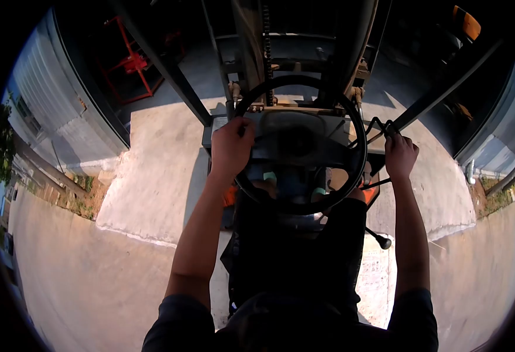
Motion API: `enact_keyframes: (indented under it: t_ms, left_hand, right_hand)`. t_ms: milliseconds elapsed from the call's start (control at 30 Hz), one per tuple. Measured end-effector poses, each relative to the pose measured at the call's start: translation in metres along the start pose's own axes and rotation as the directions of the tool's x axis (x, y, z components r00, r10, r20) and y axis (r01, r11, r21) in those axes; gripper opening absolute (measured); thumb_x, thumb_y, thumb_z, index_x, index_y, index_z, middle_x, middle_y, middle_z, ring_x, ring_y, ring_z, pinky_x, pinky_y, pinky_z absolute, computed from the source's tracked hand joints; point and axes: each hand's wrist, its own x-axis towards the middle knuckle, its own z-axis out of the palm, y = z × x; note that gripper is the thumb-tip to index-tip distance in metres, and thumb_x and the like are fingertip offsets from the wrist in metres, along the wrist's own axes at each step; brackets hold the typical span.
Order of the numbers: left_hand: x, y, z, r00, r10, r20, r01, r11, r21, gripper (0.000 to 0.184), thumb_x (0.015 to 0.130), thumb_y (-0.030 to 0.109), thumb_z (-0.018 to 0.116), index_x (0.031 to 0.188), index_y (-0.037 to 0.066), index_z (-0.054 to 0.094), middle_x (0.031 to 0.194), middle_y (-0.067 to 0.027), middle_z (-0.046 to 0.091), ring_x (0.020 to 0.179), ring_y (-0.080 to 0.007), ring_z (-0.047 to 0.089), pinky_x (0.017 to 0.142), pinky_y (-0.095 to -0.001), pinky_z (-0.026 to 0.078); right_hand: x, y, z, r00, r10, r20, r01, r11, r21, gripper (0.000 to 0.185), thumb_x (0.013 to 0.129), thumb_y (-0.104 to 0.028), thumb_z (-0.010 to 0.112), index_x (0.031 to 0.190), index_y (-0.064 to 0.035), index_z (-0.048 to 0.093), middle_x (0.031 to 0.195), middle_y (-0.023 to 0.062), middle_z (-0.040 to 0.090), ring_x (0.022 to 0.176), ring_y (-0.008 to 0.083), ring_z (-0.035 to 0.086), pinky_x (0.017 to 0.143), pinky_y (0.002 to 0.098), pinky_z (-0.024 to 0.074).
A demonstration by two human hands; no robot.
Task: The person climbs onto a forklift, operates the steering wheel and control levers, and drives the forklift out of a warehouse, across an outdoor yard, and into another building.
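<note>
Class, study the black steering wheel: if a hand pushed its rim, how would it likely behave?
The steering wheel would probably turn rather than roll away, since it looks mounted at its centre. Its rim is likely stiff, judging by the unbroken circle it keeps.

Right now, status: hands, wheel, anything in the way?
Left hand: closed grip on steering wheel, left side. Right hand at control levers. Forklift mast partly blocks forward view. Red metal frame ahead-left.
</note>
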Motion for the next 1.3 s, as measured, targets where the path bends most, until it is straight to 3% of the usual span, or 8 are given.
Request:
enact_keyframes:
  t_ms: [133, 267, 467, 867, 967, 1033, 1100, 1300]
  left_hand:
    - [-0.062, -0.008, 0.006, 0.998, 0.032, 0.054, -0.027, 0.996, -0.082, 0.015, 0.097, 0.010, 0.067, 0.106, 0.000, 0.074, 0.075, -0.0089, 0.071, 0.066, -0.0141, 0.068, 0.062, -0.0294, 0.052]
    - [-0.141, 0.054, -0.010, 0.970, 0.187, 0.159, -0.169, 0.979, -0.116, 0.011, 0.090, 0.013, 0.070, 0.096, 0.004, 0.071, 0.081, -0.0144, 0.072, 0.075, -0.0346, 0.071, 0.067, -0.0419, 0.056]
    - [-0.323, 0.107, -0.046, 0.944, 0.228, 0.240, -0.184, 0.964, -0.193, 0.008, 0.086, 0.011, 0.071, 0.086, 0.004, 0.069, 0.085, -0.0153, 0.069, 0.083, -0.0350, 0.070, 0.076, -0.0451, 0.057]
    - [-0.586, 0.106, -0.232, 0.832, 0.229, 0.506, -0.129, 0.966, -0.225, 0.021, 0.092, 0.022, 0.064, 0.089, 0.003, 0.074, 0.092, -0.0155, 0.072, 0.088, -0.0334, 0.072, 0.080, -0.0437, 0.057]
    - [-0.668, 0.102, -0.264, 0.885, 0.250, 0.393, -0.178, 0.961, -0.210, 0.021, 0.091, 0.021, 0.064, 0.089, 0.003, 0.074, 0.088, -0.0156, 0.072, 0.084, -0.0345, 0.071, 0.080, -0.0442, 0.057]
    - [-0.722, 0.099, -0.313, 0.888, 0.268, 0.373, -0.194, 0.955, -0.226, 0.018, 0.090, 0.019, 0.066, 0.089, 0.002, 0.073, 0.086, -0.0159, 0.071, 0.081, -0.0351, 0.070, 0.079, -0.0450, 0.057]
    - [-0.767, 0.094, -0.380, 0.880, 0.249, 0.405, -0.152, 0.954, -0.258, 0.011, 0.089, 0.015, 0.071, 0.088, 0.004, 0.072, 0.079, -0.0158, 0.070, 0.073, -0.0316, 0.071, 0.071, -0.0405, 0.057]
    - [-0.890, 0.056, -0.550, 0.889, 0.322, 0.326, -0.244, 0.935, -0.258, 0.011, 0.089, 0.012, 0.073, 0.099, 0.007, 0.074, 0.077, -0.0094, 0.073, 0.068, -0.0249, 0.072, 0.061, -0.0367, 0.055]
  right_hand:
    - [-0.014, -0.004, 0.001, 0.994, -0.030, -0.105, 0.021, 0.997, -0.080, 0.025, 0.100, -0.031, 0.061, 0.098, -0.0076, 0.071, 0.113, 0.0055, 0.073, 0.121, 0.0292, 0.061, 0.103, 0.0478, 0.0409]
    - [-0.032, 0.011, -0.058, 0.999, -0.027, 0.040, 0.034, 0.982, -0.188, 0.033, 0.109, -0.033, 0.049, 0.103, -0.0091, 0.072, 0.107, 0.0074, 0.074, 0.111, 0.0284, 0.065, 0.093, 0.0468, 0.0491]
    - [-0.167, 0.084, -0.163, 0.983, -0.104, 0.150, 0.135, 0.967, -0.215, 0.040, 0.112, -0.039, 0.044, 0.130, -0.0173, 0.072, 0.122, 0.0038, 0.075, 0.110, 0.0275, 0.070, 0.087, 0.0398, 0.0559]
    - [-0.430, -0.050, -0.426, 0.986, -0.063, -0.157, 0.017, 0.961, -0.278, 0.069, 0.112, -0.051, 0.033, 0.091, -0.0068, 0.081, 0.083, 0.0119, 0.076, 0.077, 0.0307, 0.069, 0.073, 0.0492, 0.0483]
    - [-0.499, -0.045, -0.453, 0.995, 0.066, -0.077, -0.086, 0.951, -0.298, 0.063, 0.112, -0.048, 0.035, 0.095, -0.0076, 0.080, 0.088, 0.0125, 0.076, 0.082, 0.0316, 0.068, 0.079, 0.0488, 0.0472]
    - [-0.565, 0.010, -0.452, 0.994, 0.020, 0.111, -0.005, 0.991, -0.131, 0.040, 0.111, -0.040, 0.046, 0.126, -0.0149, 0.074, 0.119, 0.0047, 0.075, 0.109, 0.0288, 0.070, 0.087, 0.0407, 0.0556]
    - [-0.626, -0.079, -0.522, 0.997, 0.056, 0.058, -0.031, 0.930, -0.366, 0.040, 0.111, -0.036, 0.044, 0.128, -0.0129, 0.073, 0.120, 0.0055, 0.074, 0.119, 0.0284, 0.063, 0.098, 0.0446, 0.0490]
    - [-0.738, -0.307, -0.682, 0.989, 0.074, -0.125, -0.088, 0.990, -0.111, 0.023, 0.099, -0.027, 0.065, 0.107, -0.0088, 0.076, 0.113, 0.0035, 0.076, 0.114, 0.0221, 0.066, 0.104, 0.0418, 0.0397]
